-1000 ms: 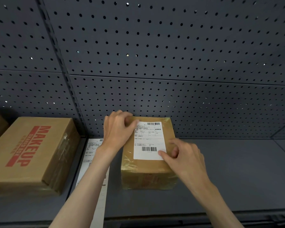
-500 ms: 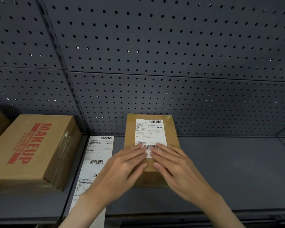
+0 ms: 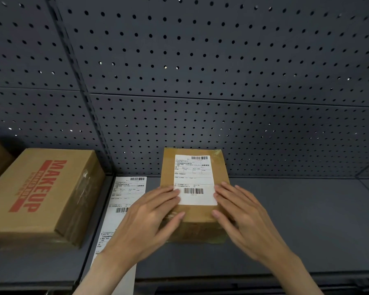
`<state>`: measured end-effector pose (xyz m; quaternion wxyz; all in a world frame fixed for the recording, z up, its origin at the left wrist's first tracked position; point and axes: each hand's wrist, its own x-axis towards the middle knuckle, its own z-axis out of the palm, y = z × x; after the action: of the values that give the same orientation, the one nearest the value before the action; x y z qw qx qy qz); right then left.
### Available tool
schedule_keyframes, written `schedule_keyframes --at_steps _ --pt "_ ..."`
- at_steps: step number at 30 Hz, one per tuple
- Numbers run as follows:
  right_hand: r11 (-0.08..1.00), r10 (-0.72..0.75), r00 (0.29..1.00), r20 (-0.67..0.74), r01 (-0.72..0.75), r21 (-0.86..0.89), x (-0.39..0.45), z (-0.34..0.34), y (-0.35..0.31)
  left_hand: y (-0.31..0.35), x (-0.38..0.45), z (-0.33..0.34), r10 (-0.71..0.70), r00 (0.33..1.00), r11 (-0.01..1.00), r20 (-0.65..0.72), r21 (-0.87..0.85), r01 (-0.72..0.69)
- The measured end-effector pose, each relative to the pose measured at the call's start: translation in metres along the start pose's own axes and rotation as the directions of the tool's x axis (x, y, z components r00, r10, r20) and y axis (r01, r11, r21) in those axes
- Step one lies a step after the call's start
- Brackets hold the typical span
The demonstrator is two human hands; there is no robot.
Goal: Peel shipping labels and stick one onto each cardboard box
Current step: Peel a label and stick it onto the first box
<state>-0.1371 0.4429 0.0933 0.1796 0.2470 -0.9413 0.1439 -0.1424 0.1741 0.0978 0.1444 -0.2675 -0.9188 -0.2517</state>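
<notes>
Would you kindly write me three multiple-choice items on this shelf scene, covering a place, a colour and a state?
1. Where does the strip of spare labels lie?
A. left of the small box
B. on the MAKEUP box
C. right of the small box

2. What colour is the MAKEUP box lettering?
A. blue
B. red
C. black

3. How is the label on the small box?
A. rolled up
B. half peeled
C. flat

Key: 1 A, it lies between both boxes; 2 B, print is red; 3 C, left hand and right hand flank it.

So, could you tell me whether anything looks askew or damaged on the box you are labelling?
Nothing stands out: the shipping label lies flat and square on the small box, with no visible wrinkles.
</notes>
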Motion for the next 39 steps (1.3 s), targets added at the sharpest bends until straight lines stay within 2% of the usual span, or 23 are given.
schedule_keyframes --at_steps 8,12,21,28,34,39 --pt "0.984 -0.174 0.974 0.145 0.166 0.062 0.028 -0.001 -0.007 0.003 0.023 -0.004 0.154 0.976 0.981 0.154 0.094 -0.169" --pt "0.985 -0.138 0.98 0.141 0.122 0.122 0.025 -0.003 0.007 -0.009 0.017 -0.009 0.141 0.973 0.986 0.18 0.058 -0.154" --pt "0.993 -0.083 0.977 0.194 0.064 0.104 0.043 -0.017 0.018 -0.017 0.039 -0.017 0.103 0.978 0.991 0.18 0.067 -0.117" --pt "0.99 -0.112 0.927 0.358 0.074 0.118 0.066 -0.008 0.021 -0.029 0.056 -0.005 0.073 0.969 0.992 0.236 0.078 -0.094" --pt "0.997 -0.058 0.945 0.322 0.039 0.065 0.068 -0.016 0.036 -0.043 0.061 -0.016 0.072 0.972 0.993 0.224 0.076 -0.091" --pt "0.999 -0.041 0.948 0.315 0.031 0.037 0.084 -0.013 0.036 -0.04 0.083 -0.009 0.09 0.974 0.982 0.209 0.142 -0.122"
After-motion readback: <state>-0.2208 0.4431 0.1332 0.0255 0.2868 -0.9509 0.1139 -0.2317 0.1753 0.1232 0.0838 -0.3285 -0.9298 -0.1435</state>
